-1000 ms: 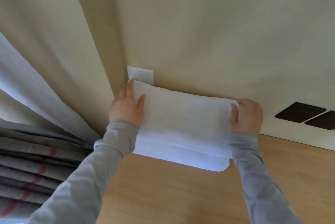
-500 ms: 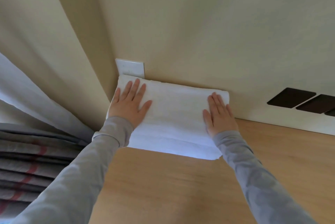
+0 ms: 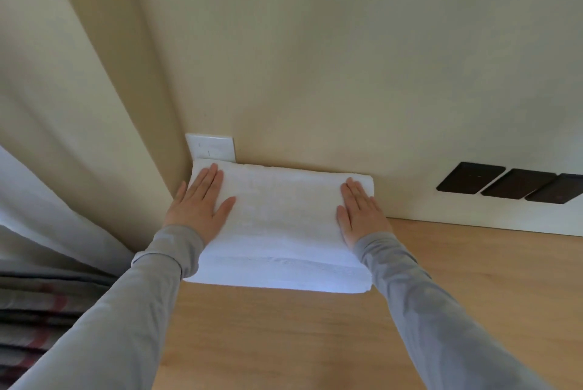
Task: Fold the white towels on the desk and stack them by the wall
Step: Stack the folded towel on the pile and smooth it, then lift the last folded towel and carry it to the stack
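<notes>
A stack of folded white towels lies on the wooden desk, its far edge against the cream wall. My left hand lies flat on the stack's left end, fingers straight and pointing at the wall. My right hand presses flat on the right end in the same way. Both arms wear grey sleeves. The stack's lower layers show only along the near edge.
A white wall socket plate sits just behind the stack's left corner. Three dark rectangular plates are on the wall to the right. A white curtain and grey striped fabric hang at the left.
One second ago both hands gripped the towel's ends and set it down on the stack. Now both hands lie flat on top of it, and the view has shifted slightly.
</notes>
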`<state>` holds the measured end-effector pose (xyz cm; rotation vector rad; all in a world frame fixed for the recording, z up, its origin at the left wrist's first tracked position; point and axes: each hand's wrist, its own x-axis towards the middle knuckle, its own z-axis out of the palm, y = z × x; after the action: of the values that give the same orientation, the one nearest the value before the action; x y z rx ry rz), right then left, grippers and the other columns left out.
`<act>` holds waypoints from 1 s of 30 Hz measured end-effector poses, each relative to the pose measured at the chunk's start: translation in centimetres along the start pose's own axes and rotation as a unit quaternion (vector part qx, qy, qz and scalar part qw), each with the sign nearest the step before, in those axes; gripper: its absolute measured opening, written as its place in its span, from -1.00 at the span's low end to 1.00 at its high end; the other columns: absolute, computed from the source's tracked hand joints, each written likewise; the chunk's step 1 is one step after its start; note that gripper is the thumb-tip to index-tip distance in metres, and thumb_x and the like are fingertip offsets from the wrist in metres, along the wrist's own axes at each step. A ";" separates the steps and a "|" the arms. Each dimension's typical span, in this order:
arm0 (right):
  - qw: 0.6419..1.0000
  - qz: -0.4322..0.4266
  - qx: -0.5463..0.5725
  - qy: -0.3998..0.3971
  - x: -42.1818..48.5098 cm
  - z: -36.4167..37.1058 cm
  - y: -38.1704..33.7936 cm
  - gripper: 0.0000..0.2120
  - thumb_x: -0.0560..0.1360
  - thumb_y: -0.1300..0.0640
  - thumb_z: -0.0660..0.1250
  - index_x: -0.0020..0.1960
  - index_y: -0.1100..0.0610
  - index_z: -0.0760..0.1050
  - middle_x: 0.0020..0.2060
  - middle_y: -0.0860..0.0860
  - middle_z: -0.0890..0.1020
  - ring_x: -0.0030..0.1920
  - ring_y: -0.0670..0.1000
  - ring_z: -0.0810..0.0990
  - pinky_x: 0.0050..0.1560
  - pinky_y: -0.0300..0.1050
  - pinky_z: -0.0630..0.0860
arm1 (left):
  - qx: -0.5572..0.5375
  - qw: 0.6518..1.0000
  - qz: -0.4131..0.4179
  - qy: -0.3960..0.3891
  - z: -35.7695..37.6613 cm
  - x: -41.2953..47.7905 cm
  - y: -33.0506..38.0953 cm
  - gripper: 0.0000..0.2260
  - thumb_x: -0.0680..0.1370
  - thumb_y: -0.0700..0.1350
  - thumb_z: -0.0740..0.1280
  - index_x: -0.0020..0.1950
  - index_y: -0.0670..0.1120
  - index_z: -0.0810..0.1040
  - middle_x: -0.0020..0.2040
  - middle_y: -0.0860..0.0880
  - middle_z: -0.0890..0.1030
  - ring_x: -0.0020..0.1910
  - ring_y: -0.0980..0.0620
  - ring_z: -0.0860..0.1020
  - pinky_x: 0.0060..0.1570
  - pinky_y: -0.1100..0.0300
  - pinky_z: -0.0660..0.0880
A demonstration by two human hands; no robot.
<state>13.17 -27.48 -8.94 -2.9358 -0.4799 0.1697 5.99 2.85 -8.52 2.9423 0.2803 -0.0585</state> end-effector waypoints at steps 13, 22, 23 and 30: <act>0.996 -0.010 0.038 0.079 -3.5 -8.9 -4.4 -0.50 0.61 0.09 0.06 0.50 0.19 0.04 0.49 0.10 0.18 0.46 0.06 0.16 0.44 -0.09 0.10 | 0.087 0.991 0.098 0.033 -7.1 -1.1 10.1 -0.45 0.63 0.15 -0.09 0.55 -0.04 -0.13 0.57 -0.01 -0.14 0.54 0.01 -0.09 0.48 -0.06 -0.20; 0.987 0.015 -0.019 0.156 -7.2 -16.1 -1.0 -0.51 0.60 0.04 0.08 0.48 0.17 0.10 0.45 0.08 0.27 0.44 0.05 0.22 0.41 -0.08 0.20 | 0.089 0.985 0.139 0.054 -12.3 -2.7 17.2 -0.48 0.63 0.12 -0.08 0.55 -0.03 -0.08 0.57 0.01 -0.11 0.54 0.01 -0.11 0.48 -0.07 -0.18; 0.987 0.023 -0.024 0.159 -7.8 -16.6 -0.1 -0.51 0.60 0.03 0.07 0.48 0.17 0.10 0.45 0.07 0.26 0.44 0.05 0.21 0.43 -0.08 0.18 | 0.090 0.984 0.143 0.056 -12.9 -2.9 18.0 -0.48 0.63 0.12 -0.08 0.55 -0.03 -0.08 0.57 0.02 -0.11 0.54 0.01 -0.11 0.49 -0.07 -0.17; 0.978 0.082 -0.020 0.190 -14.0 -20.7 7.9 -0.50 0.61 0.01 0.04 0.49 0.15 0.07 0.47 0.04 0.23 0.46 0.02 0.17 0.45 -0.12 0.13 | 0.072 0.975 0.197 0.078 -15.8 -5.0 27.2 -0.49 0.64 0.11 -0.07 0.55 -0.04 -0.03 0.57 0.02 -0.03 0.53 0.04 -0.08 0.49 0.01 -0.09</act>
<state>5.28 -42.30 11.19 -2.9393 -0.1847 -0.3815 6.64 -21.34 12.21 3.0883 -0.3040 0.2154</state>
